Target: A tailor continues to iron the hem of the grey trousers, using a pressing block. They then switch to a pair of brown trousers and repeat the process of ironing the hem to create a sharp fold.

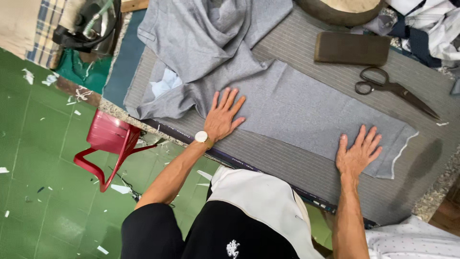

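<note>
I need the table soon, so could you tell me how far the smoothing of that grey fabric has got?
Done: the grey fabric garment's leg lies flat on the striped table cover. In hand: left hand and right hand press it, fingers spread. Left: the upper part is crumpled; the black metal scissors lie untouched.

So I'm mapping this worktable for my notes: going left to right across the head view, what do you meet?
Red plastic stool → left hand flat on the grey fabric → right hand also flat on it → scissors.
</note>
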